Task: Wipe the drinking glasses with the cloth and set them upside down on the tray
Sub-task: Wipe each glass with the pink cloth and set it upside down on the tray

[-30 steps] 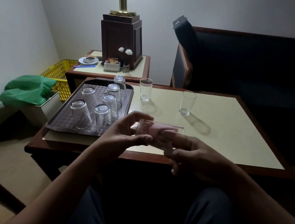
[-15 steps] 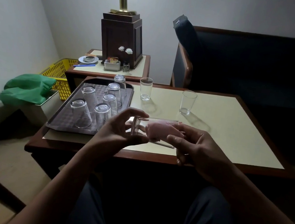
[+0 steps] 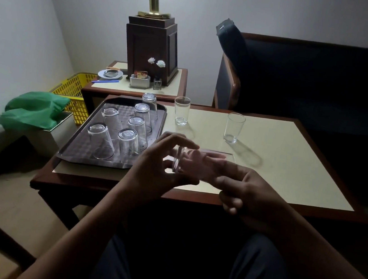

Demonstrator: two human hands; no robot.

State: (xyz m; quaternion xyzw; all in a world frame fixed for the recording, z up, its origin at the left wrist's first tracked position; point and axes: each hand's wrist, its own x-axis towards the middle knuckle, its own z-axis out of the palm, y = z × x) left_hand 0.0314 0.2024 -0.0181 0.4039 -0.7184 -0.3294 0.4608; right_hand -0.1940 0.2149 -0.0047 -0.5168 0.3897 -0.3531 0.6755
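Nothing in this view can be read: no words, numbers or brand marks. The only printed thing is a small red-and-yellow packet (image 3: 140, 74) standing in the metal holder (image 3: 139, 82) on the side table (image 3: 173, 88) behind the worktop (image 3: 293, 159). Its print is too small and blurred to make out.

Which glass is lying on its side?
The glass held between the left hand and right hand, lying level. Two others stand upright on the table; six stand upside down on the tray.
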